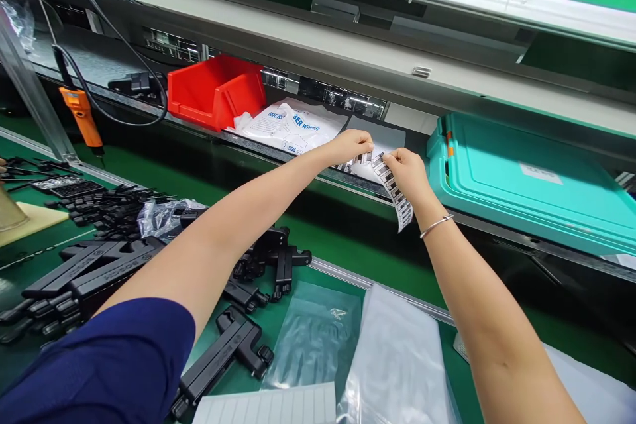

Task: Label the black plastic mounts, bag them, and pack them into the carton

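Both my hands are raised over the lower shelf at the centre. My right hand (pixel 405 169) pinches a curved strip of black-and-white labels (pixel 393 193), which hangs down past the shelf edge. Just to its left, my left hand (pixel 352 146) is closed at a smaller piece with similar labels (pixel 365 158). Behind the hands a grey sheet (pixel 380 134) lies on the shelf. A white wiper packet (pixel 298 124) is left of my left hand.
A red bin (pixel 216 93) and a teal case (pixel 536 179) flank the hands. An orange screwdriver (pixel 82 118) hangs left. Black plastic parts (pixel 223 351), clear bags (pixel 318 338) and a white lined sheet (pixel 268 407) lie on the green bench.
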A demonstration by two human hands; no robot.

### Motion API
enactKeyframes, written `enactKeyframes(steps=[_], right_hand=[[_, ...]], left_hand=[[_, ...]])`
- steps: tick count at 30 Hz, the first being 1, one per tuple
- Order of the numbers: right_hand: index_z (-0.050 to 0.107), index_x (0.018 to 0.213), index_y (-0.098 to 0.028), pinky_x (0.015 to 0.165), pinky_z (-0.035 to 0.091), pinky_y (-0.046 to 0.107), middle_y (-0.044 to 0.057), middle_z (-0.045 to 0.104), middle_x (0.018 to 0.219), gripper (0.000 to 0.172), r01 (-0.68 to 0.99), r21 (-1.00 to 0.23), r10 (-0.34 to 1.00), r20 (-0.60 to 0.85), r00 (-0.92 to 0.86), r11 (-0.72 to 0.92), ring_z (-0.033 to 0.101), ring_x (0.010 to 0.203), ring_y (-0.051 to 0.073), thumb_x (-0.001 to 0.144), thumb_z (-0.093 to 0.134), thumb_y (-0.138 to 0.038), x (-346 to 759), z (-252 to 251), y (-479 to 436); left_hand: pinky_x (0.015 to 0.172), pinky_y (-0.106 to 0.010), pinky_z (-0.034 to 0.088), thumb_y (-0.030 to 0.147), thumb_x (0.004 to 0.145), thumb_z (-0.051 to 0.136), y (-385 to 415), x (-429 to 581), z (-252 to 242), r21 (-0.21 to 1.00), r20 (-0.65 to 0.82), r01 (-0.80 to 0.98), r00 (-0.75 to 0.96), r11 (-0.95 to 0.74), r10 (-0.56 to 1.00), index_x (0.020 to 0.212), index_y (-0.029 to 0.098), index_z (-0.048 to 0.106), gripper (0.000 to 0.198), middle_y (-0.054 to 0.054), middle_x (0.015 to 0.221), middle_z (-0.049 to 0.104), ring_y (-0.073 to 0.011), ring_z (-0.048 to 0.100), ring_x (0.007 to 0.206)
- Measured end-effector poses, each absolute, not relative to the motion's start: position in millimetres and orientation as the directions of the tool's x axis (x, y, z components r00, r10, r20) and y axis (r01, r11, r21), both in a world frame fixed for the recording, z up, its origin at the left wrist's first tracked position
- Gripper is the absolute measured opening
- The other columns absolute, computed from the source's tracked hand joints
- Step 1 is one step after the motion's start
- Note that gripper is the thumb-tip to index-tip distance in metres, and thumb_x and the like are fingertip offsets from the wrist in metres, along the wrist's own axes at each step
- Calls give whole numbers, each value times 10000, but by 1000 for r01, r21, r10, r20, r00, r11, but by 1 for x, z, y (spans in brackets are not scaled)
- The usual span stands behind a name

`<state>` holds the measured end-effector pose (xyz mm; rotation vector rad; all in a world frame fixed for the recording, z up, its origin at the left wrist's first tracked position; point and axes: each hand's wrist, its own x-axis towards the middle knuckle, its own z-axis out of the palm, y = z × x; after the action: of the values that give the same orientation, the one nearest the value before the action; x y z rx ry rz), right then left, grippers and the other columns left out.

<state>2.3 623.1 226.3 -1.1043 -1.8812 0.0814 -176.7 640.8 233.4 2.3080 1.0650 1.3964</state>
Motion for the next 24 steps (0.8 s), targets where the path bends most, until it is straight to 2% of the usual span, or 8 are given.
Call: enactKeyframes(steps=[4, 7, 11, 13, 15, 18, 20, 24], right_hand=[[517, 660, -202, 640, 344, 300, 0, 554, 696, 210, 653, -471, 696, 707, -121, 593, 488, 678, 159, 849, 529, -293, 12, 223, 629], [533, 698, -200, 616, 345, 290, -5, 555, 692, 197, 624, -490, 689, 716, -111, 609, 492, 662, 156, 862, 507, -305, 27, 221, 629], [584, 787, -194, 615, 359, 270, -2, 595, 704, 185, 594, -395, 665, 665, -341, 700, 521, 660, 149, 899, 483, -302, 38, 217, 598], [611, 847, -193, 612, 364, 257, -1, 628, 724, 189, 548, -302, 612, 547, -571, 780, 533, 651, 139, 926, 468, -289, 33, 208, 567], [629, 870, -194, 595, 358, 242, 1, 660, 764, 186, 455, -208, 500, 332, -800, 866, 545, 652, 127, 943, 466, -247, 21, 190, 532], [638, 836, -189, 544, 313, 242, 0, 681, 789, 160, 231, -59, 231, -2, -973, 971, 550, 657, 122, 930, 511, -161, 0, 144, 487], [638, 859, -183, 497, 280, 258, -1, 668, 760, 110, 94, 12, 95, -146, -985, 995, 517, 589, 120, 914, 549, -149, -9, 104, 463], [646, 820, -185, 527, 367, 288, -6, 647, 716, 82, 19, 120, 43, -195, -980, 993, 502, 542, 138, 846, 619, -112, -6, 36, 430]], left_hand=[[698, -265, 421, 198, 847, 495, 648, -191, 234, 588, 668, 484, 161, -648, 727, 708, 155, 570, 164, -9, 729, 581, -139, 526, 701], [880, -354, 446, 160, 855, 482, 649, -206, 236, 555, 702, 623, 5, -552, 712, 858, 130, 628, 150, -89, 941, 653, -217, 591, 933], [1074, -415, 337, 159, 808, 568, 627, -204, 231, 428, 821, 690, -27, -583, 571, 1124, 112, 624, 325, -147, 1269, 595, -280, 483, 1249], [972, -384, 437, 287, 875, 525, 609, -189, 215, 556, 660, 548, 166, -625, 733, 996, 110, 682, 265, -133, 1090, 684, -263, 598, 1095], [802, -351, 511, 482, 920, 442, 591, -168, 186, 803, 226, 414, 454, -429, 862, 815, 113, 715, 470, -122, 831, 718, -244, 673, 853], [655, -330, 526, 668, 849, 477, 569, -131, 120, 937, -287, 346, 694, 44, 660, 797, 129, 733, 600, -123, 736, 725, -238, 682, 704], [616, -314, 521, 599, 758, 668, 554, -108, 71, 940, -332, 208, 749, 273, 573, 811, 125, 728, 481, -117, 735, 730, -224, 680, 664], [610, -274, 506, 353, 583, 859, 518, -75, -5, 896, -229, -163, 626, 412, 745, 802, 124, 675, 367, -67, 696, 715, -174, 663, 622]])
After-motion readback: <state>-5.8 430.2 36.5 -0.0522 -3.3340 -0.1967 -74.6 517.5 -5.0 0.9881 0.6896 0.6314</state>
